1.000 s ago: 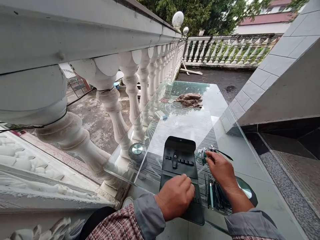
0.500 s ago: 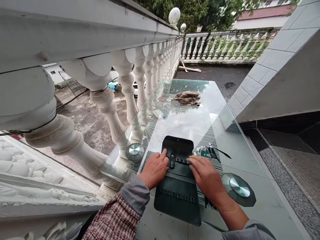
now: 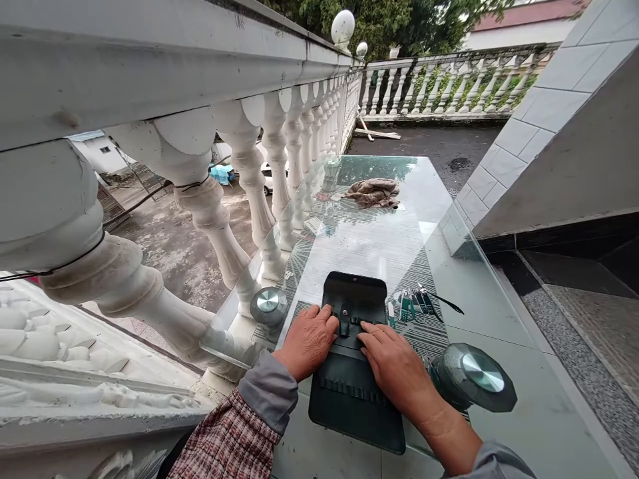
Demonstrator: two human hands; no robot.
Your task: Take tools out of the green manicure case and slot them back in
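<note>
Head: left hand [image 3: 309, 340], right hand [image 3: 398, 369] half-curled on case [image 3: 345, 367], grip unclear; I judged it light, floppy, grabbable at 6 o'clock.

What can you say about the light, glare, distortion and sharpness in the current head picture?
Head view: soft daylight, no hard shadows around the hands; pale sky glare on the glass tabletop; nearest white balusters look stretched and slanted, probably by a wide lens; left hand, right hand and black manicure case fairly sharp.

Left hand [image 3: 307, 339]: back up, fingers [image 3: 324, 320] bent
Right hand [image 3: 395, 364]: back up, fingers angled leftward
Left forearm [image 3: 232, 432]: slanting inward
Right wrist [image 3: 436, 416]: bare
</note>
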